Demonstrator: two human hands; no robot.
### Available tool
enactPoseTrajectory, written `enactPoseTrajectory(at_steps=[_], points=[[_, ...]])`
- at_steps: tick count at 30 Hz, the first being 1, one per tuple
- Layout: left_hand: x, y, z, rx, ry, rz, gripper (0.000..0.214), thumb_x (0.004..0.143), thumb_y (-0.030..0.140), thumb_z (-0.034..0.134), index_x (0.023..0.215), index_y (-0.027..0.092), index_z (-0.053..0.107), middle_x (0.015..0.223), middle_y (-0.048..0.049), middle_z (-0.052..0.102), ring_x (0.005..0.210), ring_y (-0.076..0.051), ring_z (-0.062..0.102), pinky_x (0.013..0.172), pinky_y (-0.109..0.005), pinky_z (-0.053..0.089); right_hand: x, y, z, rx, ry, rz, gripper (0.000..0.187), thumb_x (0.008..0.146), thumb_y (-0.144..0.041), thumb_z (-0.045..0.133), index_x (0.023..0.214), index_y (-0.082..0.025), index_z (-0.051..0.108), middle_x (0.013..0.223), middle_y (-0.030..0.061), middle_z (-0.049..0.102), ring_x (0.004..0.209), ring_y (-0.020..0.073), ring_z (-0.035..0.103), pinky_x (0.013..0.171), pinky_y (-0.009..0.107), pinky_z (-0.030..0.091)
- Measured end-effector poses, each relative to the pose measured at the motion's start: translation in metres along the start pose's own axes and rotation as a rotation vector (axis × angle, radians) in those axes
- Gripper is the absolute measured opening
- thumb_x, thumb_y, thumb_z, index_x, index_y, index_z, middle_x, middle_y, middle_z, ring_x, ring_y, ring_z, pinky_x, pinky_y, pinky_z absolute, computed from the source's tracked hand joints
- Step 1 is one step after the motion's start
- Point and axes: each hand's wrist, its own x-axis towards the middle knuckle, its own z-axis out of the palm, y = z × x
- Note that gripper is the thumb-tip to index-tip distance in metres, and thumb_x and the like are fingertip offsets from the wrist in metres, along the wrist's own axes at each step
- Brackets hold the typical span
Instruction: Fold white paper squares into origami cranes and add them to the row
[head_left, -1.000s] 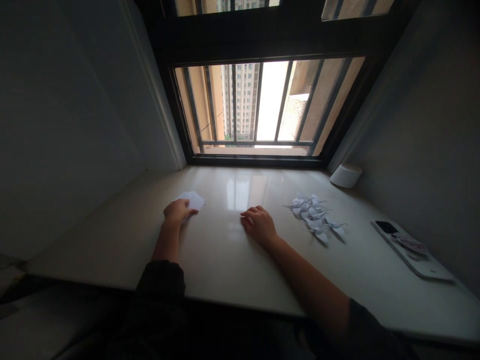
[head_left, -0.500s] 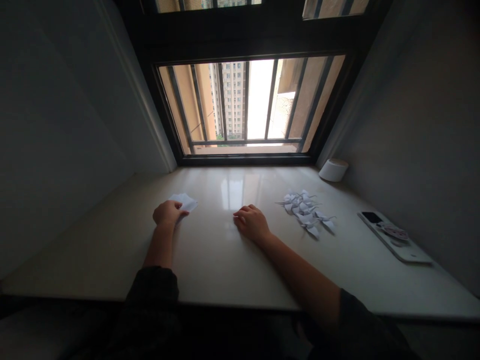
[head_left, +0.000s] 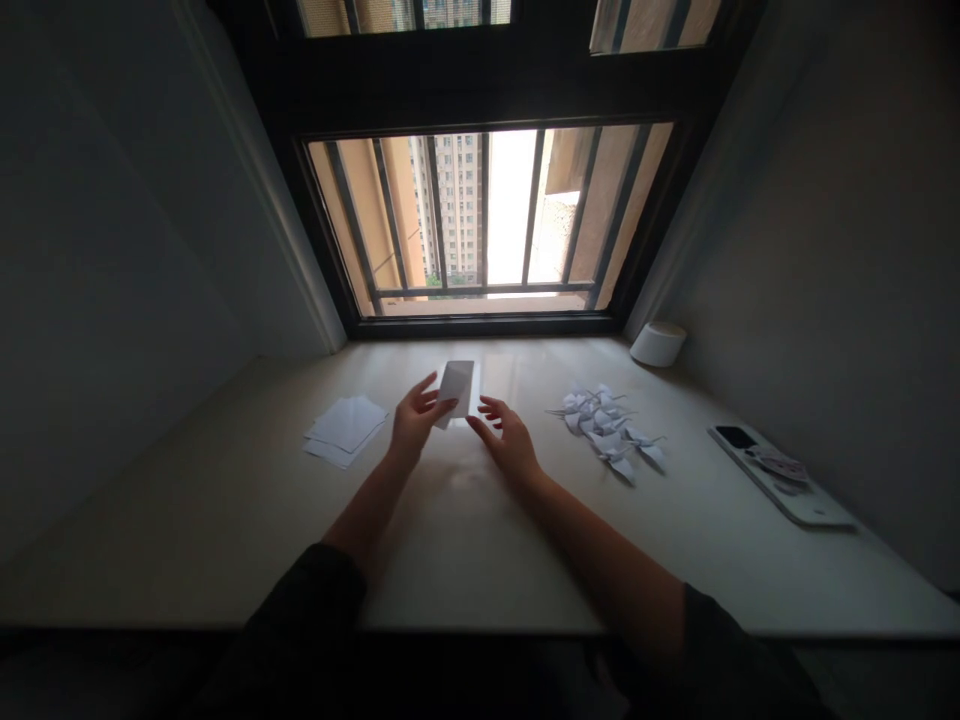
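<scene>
White paper is what this moment turns on: a single sheet (head_left: pixel 455 390) is lifted off the pale stone ledge (head_left: pixel 465 540), pinched at its lower left edge between the thumb and fingers of the left hand (head_left: pixel 415 420). The right hand (head_left: pixel 506 437) hovers just beside the sheet's lower right corner, fingers spread and slightly curled, and I cannot tell whether it touches the paper. The sheet looks flat and unfolded, held up roughly in the middle of the ledge, in front of the barred window (head_left: pixel 484 215).

To the left, near the left hand, lies a small stack of blank sheets (head_left: pixel 346 428), loosely fanned. To the right, well apart from the hands, sits a cluster of finished folded paper cranes (head_left: pixel 607 428) (a fair number, though they overlap too much to count). Beyond them a small white round object (head_left: pixel 658 343) stands in the corner by the wall, and a flat white tray (head_left: pixel 784 475) with a dark phone-like item on it lies at the far right.

Judging from how things lie, a good part of the folding is done, the pile of cranes says as much. The sheet in hand shows no crease yet, so this piece seems at its very beginning, and the stack suggests several more remain.
</scene>
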Motion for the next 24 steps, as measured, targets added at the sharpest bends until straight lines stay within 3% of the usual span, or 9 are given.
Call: enactPoseTrajectory(at_steps=[4,9,16,20,24], points=[[-0.005,-0.022,0.036,-0.266,-0.109,-0.119,0.074,0.056,0.034,0.08,0.122,0.017,0.053,0.105,-0.0121,0.066,0.086,-0.023,0.064,0.071,-0.031,0.049,0.005,0.007,-0.001,0.271,0.078,0.151,0.044,0.074,-0.052,0.06,0.102,-0.021,0.05,0.094,0.0068,0.066,0.085,0.0205,0.063,0.074,0.035,0.05],[-0.012,-0.026,0.037,-0.308,-0.17,-0.188,0.049,0.059,0.031,0.078,0.102,0.015,0.062,0.099,-0.0091,0.065,0.09,-0.023,0.061,0.074,-0.031,0.049,0.007,0.014,0.001,0.363,0.048,0.233,0.044,0.07,-0.052,0.062,0.099,-0.023,0.048,0.085,0.0032,0.065,0.07,0.0181,0.063,0.061,0.031,0.051],[-0.015,-0.025,0.035,-0.437,-0.103,-0.23,0.041,0.061,0.027,0.077,0.097,0.018,0.059,0.095,-0.0057,0.064,0.088,-0.018,0.061,0.079,-0.033,0.049,0.005,0.005,-0.002,0.27,0.072,0.077,0.043,0.064,-0.044,0.07,0.099,-0.023,0.053,0.094,0.0033,0.062,0.073,0.0169,0.062,0.066,0.032,0.051],[-0.017,-0.026,0.035,-0.416,-0.088,-0.215,0.039,0.065,0.032,0.074,0.098,0.017,0.059,0.097,-0.0074,0.064,0.093,-0.021,0.061,0.083,-0.037,0.049,0.003,0.0,-0.007,0.133,0.018,-0.046,0.027,0.067,-0.042,0.069,0.085,-0.022,0.063,0.099,0.005,0.061,0.088,0.0204,0.059,0.073,0.033,0.048],[-0.02,-0.023,0.035,-0.355,-0.1,-0.216,0.041,0.068,0.038,0.071,0.101,0.017,0.06,0.103,-0.0096,0.063,0.098,-0.024,0.06,0.083,-0.041,0.05,0.003,-0.002,-0.009,0.066,0.051,-0.085,0.019,0.072,-0.041,0.066,0.079,-0.023,0.068,0.1,0.0057,0.063,0.096,0.022,0.056,0.082,0.036,0.045]])
